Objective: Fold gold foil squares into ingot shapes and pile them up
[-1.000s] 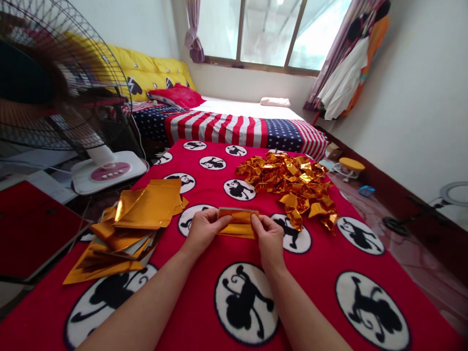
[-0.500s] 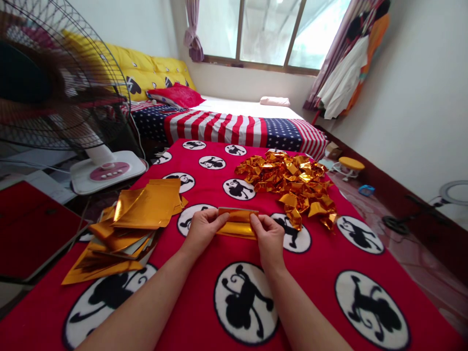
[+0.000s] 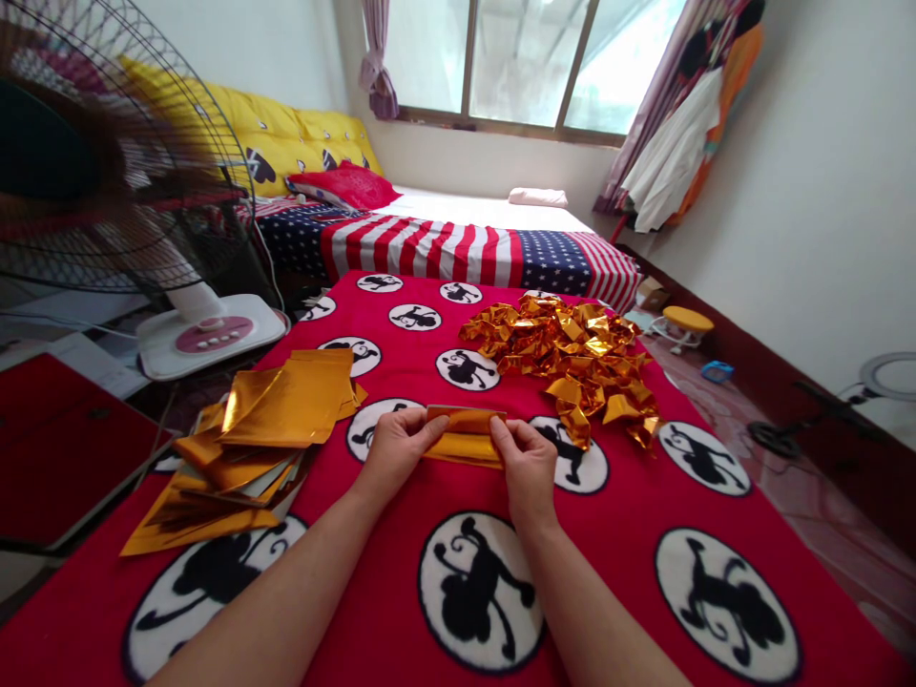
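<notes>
A gold foil sheet [image 3: 465, 437], with its far edge folded or rolled over, is stretched between my two hands above the red cloth. My left hand [image 3: 396, 448] pinches its left end between thumb and fingers. At the right end, my right hand [image 3: 526, 462] pinches it in the same way. A loose stack of flat gold sheets [image 3: 282, 401] lies to the left of my left hand. Beyond my right hand is a heap of folded gold foil pieces [image 3: 565, 343].
The red cloth with monkey prints [image 3: 601, 572] covers the table. A fan [image 3: 207, 334] stands at the left edge. A bed [image 3: 458, 243] is beyond the table; a yellow stool [image 3: 687, 320] stands on the floor at right.
</notes>
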Available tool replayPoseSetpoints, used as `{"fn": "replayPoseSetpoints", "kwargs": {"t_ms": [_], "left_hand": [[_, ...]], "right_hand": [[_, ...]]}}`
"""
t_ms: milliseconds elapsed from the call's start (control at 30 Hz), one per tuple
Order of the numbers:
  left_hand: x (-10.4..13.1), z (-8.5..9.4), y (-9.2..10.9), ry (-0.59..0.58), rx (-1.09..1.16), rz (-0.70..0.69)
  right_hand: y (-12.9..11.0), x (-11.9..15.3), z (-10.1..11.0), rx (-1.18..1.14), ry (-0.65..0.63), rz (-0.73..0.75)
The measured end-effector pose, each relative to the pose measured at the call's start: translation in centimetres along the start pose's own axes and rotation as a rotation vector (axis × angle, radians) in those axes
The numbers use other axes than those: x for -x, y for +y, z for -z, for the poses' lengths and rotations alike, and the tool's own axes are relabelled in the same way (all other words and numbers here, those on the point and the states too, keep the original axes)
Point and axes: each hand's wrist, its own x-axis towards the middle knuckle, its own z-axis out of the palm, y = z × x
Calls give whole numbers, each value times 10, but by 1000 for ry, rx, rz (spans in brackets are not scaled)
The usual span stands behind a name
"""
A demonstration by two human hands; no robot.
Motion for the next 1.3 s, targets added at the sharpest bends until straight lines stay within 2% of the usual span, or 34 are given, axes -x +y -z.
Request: {"fn": "replayPoseSetpoints", "kwargs": {"t_ms": [433, 633, 733, 900, 1067, 1300], "left_hand": [[0, 1, -3, -7, 6, 5], [0, 2, -3, 26, -77, -33], [1, 2, -2, 60, -166, -84], [4, -1, 1, 180, -363, -191], [6, -3, 3, 200, -568, -299], [4, 0, -4, 95, -865, -349]], "right_hand": [[2, 1, 0, 19, 9, 17], [0, 0, 0, 54, 23, 38], [0, 0, 0, 83, 28, 55], [-3, 2, -2, 150, 21, 104], [0, 0, 0, 399, 41, 189], [1, -7, 3, 886, -3, 186]]}}
